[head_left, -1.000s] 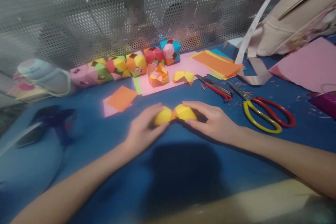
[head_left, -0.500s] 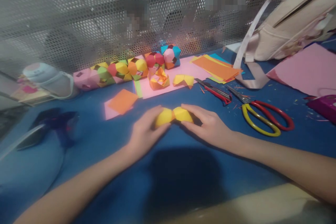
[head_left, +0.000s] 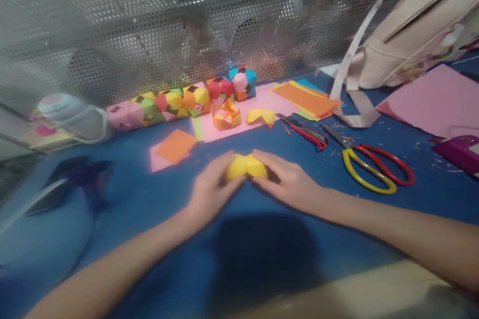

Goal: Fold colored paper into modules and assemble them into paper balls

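Two yellow folded paper pieces (head_left: 247,167) meet edge to edge just above the blue table. My left hand (head_left: 212,182) pinches the left one between thumb and fingers. Around the right one, my right hand (head_left: 286,177) is closed the same way. Behind them, a single yellow folded piece (head_left: 261,117) and an orange and yellow folded piece (head_left: 226,115) rest on a pink sheet (head_left: 209,128). An orange square (head_left: 175,146) overlaps a pink one to the left.
Folded paper balls (head_left: 170,103) line a perforated metal panel. Red-yellow scissors (head_left: 370,172) and a red cutter (head_left: 305,132) lie right, near orange strips (head_left: 305,98) and a cream bag (head_left: 396,55). A glue gun (head_left: 88,177) and white bottle (head_left: 73,114) are left.
My hands have come closer together. The gap between the yellow pieces, where orange showed, has closed.
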A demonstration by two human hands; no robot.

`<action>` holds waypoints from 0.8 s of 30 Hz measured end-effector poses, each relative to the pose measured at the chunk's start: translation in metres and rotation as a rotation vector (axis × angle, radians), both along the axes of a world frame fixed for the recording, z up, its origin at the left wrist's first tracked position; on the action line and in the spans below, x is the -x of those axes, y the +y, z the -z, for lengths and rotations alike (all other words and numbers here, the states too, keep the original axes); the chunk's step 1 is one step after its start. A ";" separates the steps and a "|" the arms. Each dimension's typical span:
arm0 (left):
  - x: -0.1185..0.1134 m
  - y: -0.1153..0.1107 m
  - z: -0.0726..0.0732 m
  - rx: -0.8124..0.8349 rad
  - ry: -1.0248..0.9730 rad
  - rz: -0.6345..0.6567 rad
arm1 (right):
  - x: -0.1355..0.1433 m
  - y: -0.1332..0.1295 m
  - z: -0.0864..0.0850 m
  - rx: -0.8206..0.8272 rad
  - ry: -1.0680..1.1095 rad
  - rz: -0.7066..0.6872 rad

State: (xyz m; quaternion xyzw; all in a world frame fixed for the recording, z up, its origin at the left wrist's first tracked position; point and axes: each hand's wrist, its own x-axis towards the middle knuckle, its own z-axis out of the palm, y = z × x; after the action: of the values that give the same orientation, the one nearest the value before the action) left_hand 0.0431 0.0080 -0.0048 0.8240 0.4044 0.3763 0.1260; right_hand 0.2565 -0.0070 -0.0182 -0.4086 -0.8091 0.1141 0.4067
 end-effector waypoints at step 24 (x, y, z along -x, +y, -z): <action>0.002 0.001 -0.011 0.544 -0.300 -0.001 | -0.004 -0.001 -0.007 -0.112 -0.158 0.000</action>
State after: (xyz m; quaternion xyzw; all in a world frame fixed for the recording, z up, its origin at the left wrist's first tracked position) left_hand 0.0410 0.0087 0.0060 0.6951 0.4673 0.3720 0.4001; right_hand 0.2608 -0.0080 -0.0116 -0.3931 -0.8436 0.0360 0.3640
